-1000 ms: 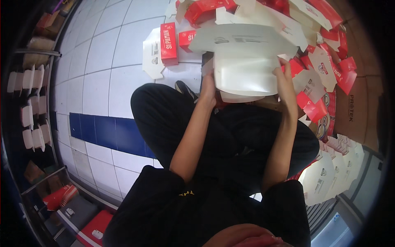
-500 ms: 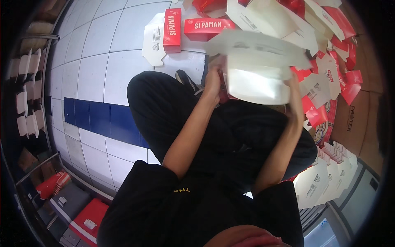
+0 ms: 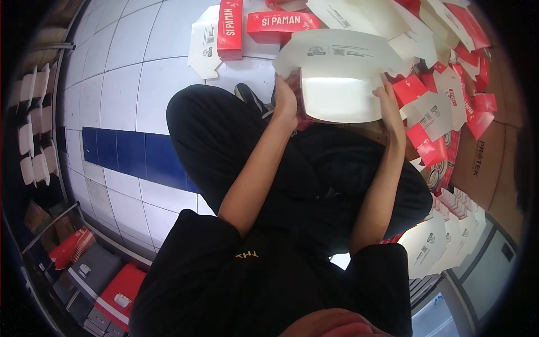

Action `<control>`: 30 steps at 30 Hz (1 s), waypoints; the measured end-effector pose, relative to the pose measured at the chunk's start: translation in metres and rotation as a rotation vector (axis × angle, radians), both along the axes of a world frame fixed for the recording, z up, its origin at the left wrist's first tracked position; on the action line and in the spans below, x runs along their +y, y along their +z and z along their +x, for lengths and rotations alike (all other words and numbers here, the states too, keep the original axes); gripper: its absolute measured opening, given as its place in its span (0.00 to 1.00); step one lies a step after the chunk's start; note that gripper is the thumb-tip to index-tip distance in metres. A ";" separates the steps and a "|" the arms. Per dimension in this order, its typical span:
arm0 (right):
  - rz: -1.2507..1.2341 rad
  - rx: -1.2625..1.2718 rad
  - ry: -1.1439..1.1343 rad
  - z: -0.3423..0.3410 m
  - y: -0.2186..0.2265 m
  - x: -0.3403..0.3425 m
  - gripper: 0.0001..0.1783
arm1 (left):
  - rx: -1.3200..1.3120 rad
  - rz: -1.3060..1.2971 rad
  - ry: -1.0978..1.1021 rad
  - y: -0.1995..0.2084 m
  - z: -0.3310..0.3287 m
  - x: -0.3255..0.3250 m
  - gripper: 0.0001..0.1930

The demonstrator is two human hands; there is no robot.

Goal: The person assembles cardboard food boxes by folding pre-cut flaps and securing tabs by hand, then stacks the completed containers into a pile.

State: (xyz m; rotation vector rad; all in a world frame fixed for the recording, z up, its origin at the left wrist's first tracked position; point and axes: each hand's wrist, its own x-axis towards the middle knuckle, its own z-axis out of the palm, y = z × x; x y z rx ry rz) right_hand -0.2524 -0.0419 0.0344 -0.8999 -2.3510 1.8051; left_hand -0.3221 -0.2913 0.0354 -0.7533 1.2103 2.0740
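Between my two hands is an open paper food box (image 3: 339, 100), white inside, with red showing on its outer side and a wide white lid flap (image 3: 342, 51) standing up at its far edge. My left hand (image 3: 286, 103) is closed on the box's left side. Over at the right side, my right hand (image 3: 391, 106) grips the wall with fingers near the flap's corner. The box is held above my crossed legs, its inside facing me. Its underside is hidden.
Two red boxes, one upright (image 3: 230, 28) and one lying crosswise (image 3: 283, 27), are on the tiled floor ahead. A heap of red-and-white boxes (image 3: 432, 106) fills the right. Nested white cartons (image 3: 443, 241) stand by my right knee, near brown cardboard (image 3: 477, 163). Shelving (image 3: 36, 129) lines the left.
The box has moved a little away from me and left, and its flap, blurred before, now shows sharply. Both hands have stayed on its sides.
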 end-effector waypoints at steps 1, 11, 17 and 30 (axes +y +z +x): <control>0.022 0.002 0.020 -0.002 -0.005 -0.002 0.25 | -0.027 0.033 0.033 0.002 0.001 0.001 0.40; 0.173 -0.063 0.093 0.009 -0.024 -0.012 0.33 | 0.216 -0.008 0.002 -0.023 0.008 0.007 0.34; -0.155 -0.049 -0.013 0.010 -0.010 -0.030 0.32 | 0.238 -0.101 -0.039 -0.017 0.011 0.006 0.29; -0.283 -0.032 -0.060 0.014 -0.011 -0.036 0.32 | 0.243 -0.069 -0.082 0.017 0.016 0.008 0.30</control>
